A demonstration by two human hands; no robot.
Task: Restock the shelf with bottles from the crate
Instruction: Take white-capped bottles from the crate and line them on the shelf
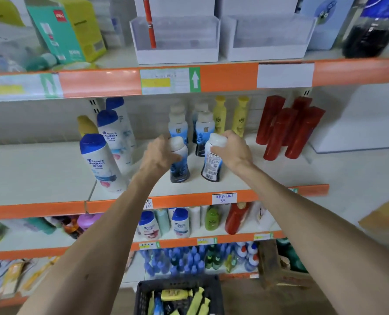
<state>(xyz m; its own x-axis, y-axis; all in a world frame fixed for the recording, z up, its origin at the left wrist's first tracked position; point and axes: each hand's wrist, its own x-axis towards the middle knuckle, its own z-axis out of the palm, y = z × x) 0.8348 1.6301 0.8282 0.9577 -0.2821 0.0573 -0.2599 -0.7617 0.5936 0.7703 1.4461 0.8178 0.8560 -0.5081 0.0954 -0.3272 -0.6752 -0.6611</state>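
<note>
While two bottles are held at the middle shelf, both arms are stretched up from below. The left grip is curled round the white cap of the left bottle, which is stood upright on the shelf. The right grip is curled round the cap of the right bottle, which is tipped a little, with its barcode side turned out. Whether its base sits flat cannot be told.

Both bottles are kept just behind the orange edge, near a price tag. A small gap is seen between them. Two more bottles like them are lined up close behind. White bottles with blue caps are stood to the left, and red bottles to the right. Bare shelf is seen far out on the left side. Yellow bottles are set at the back.

Down below, the black crate is seen at the bottom edge. Yellow and green bottles are piled in it, lying down.
</note>
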